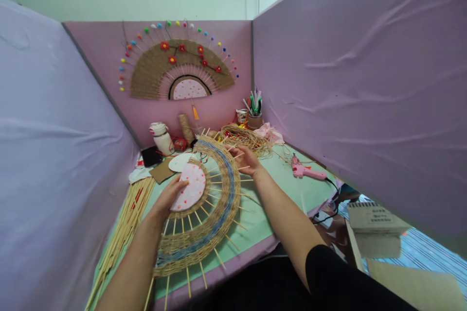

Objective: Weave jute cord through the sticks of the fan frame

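— Where does this view look from?
— From the person's head, over the near side of the bench [292, 194], facing forward and tilted down
— How near is it?
— Close; the woven fan [229, 180] lies in the middle foreground, and both forearms [134, 248] reach in from below
— And how far does it see?
— Across the bench to the back panel [153, 109], with side panels [346, 87] flanking it and a strip of wall [233, 0] along the top

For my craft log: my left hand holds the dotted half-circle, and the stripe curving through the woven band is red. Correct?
Not quite: the head view shows the stripe is blue, not red. Your left hand does hold the dotted half-circle.
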`<state>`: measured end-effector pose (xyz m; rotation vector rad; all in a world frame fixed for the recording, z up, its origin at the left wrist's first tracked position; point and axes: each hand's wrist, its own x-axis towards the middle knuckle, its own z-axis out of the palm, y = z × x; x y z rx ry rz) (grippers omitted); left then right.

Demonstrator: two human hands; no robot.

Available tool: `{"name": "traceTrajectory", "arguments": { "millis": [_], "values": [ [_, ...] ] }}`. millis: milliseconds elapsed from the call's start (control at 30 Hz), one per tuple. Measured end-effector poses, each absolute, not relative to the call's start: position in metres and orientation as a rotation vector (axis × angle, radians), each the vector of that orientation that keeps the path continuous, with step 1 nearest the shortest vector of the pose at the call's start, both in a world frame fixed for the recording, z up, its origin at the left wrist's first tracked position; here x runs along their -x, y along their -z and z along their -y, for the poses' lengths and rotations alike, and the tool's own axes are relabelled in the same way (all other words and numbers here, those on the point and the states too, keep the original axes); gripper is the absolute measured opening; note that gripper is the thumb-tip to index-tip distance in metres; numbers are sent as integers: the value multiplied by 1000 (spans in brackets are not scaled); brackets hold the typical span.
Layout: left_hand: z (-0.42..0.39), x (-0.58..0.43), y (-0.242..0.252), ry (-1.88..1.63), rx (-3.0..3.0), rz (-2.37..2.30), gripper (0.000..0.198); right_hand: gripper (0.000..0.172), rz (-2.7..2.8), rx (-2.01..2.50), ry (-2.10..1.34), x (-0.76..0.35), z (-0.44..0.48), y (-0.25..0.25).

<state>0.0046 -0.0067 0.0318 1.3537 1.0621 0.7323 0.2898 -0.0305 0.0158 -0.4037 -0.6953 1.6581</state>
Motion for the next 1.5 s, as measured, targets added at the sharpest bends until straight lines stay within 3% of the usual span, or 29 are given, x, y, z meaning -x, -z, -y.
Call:
{"name": "traceTrajectory", "arguments": {
  "millis": [167, 333, 400, 567, 633, 767, 1000, 1133, 1300, 1500],
  "values": [
    [8, -8, -22, -638, -1426, -1051, 49, 33, 721, 570, -1619, -294, 29, 2],
    [0, 29, -44, -240, -1661, -1095, 68, 36, 751, 572, -1670, -294, 25, 5],
    [-11, 39, -55, -249, -1700, -1190, 73, 37, 762, 573, -1694, -293, 24, 6],
    [-56, 11, -60, -918, -1688, -1211, 54, 37, 789, 580, -1726, -290, 23, 7],
    [-74, -15, -55, -1021, -1691, -1099, 49, 37, 801, 579, -1741, -289, 24, 6],
    [-98, -59, -40, -1034, -1682, -979, 44, 37, 808, 569, -1772, -288, 25, 6],
    [-104, -72, -21, -1063, -1535, -933, 17, 38, 769, 608, -1778, -289, 20, 16],
    [-103, -66, -17, -1039, -1340, -928, 20, 39, 771, 648, -1785, -286, 19, 17],
    [-100, -62, -27, -752, -1167, -858, 33, 36, 781, 675, -1757, -282, 19, 13],
    [-97, -72, -33, -527, -1047, -708, 28, 31, 787, 740, -1707, -283, 25, 8]
  ]
}}
